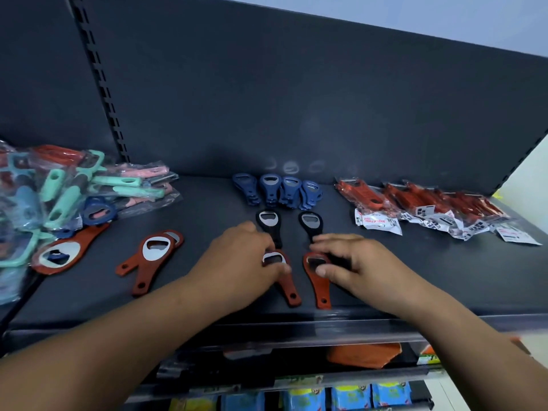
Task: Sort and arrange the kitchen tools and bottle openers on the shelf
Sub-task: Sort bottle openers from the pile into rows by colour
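On the dark shelf (pixel 415 280), my left hand (pixel 237 262) rests on a red bottle opener (pixel 286 280), fingers on its metal head. My right hand (pixel 353 262) pinches the head of a second red opener (pixel 318 286) beside it. Just behind them lie two black openers (pixel 268 222) (pixel 310 222). Further back, several blue openers (pixel 277 189) stand in a row against the back panel. To the left lie two overlapping red openers (pixel 149 259) and another red opener (pixel 63 252).
A heap of bagged teal, pink and red kitchen tools (pixel 59 191) fills the left end, with a blue opener (pixel 98 213) on it. Packaged red peelers (pixel 430 206) line the right back. Lower shelves with goods (pixel 350 398) sit below the front edge.
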`<state>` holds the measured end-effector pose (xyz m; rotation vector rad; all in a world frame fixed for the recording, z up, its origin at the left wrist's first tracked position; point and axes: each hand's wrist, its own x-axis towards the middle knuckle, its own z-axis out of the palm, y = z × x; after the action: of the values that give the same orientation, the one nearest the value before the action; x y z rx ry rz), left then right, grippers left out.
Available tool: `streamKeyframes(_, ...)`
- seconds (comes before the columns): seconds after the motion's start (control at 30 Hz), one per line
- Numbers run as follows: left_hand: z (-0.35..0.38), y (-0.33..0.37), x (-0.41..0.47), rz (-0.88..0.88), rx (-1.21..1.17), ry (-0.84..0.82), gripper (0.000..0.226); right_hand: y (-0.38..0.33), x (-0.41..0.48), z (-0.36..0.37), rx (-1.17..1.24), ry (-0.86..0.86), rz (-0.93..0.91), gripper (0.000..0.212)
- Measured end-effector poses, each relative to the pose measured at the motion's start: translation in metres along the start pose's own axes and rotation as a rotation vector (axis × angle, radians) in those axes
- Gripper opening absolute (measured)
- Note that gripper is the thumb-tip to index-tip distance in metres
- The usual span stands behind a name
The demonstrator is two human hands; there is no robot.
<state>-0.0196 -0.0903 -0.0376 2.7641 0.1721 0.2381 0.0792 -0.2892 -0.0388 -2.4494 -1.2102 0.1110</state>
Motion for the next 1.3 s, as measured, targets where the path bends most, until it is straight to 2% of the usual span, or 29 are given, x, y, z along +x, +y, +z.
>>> streamKeyframes(0.37, 0.01, -0.002, -0.006, 0.133, -0.064, -0.094, 0.034, 0.0, -0.01, 0.002, -0.03, -0.047, 0.024, 0.036)
streamKeyframes(0.53, -0.006, -0.012, -0.012, 0.158, -0.111, -0.025, 0.039, -0.02, -0.007, -0.002, -0.09, 0.03, -0.019, 0.042)
streamKeyframes(0.7, -0.044, -0.063, -0.028, 0.051, 0.028, 0.011, 0.05, -0.067, 0.017, 0.005, -0.09, 0.053, -0.194, 0.042)
streamKeyframes(0.9, -0.069, -0.126, -0.057, -0.185, 0.096, 0.05, 0.048, -0.139, 0.055, 0.04, -0.154, -0.112, -0.376, 0.042)
streamKeyframes(0.97, -0.07, -0.136, -0.061, -0.189, 0.112, 0.02, 0.046, -0.154, 0.066, 0.049, -0.153, -0.132, -0.392, 0.043)
streamKeyframes(1.1, -0.07, -0.14, -0.068, -0.125, 0.079, -0.014, 0.029, -0.167, 0.088, 0.065, -0.151, -0.16, -0.337, 0.043)
streamKeyframes(1.3, -0.058, -0.128, -0.069, -0.12, 0.179, 0.018, 0.028, -0.169, 0.08, 0.072, -0.239, -0.193, -0.297, 0.04)
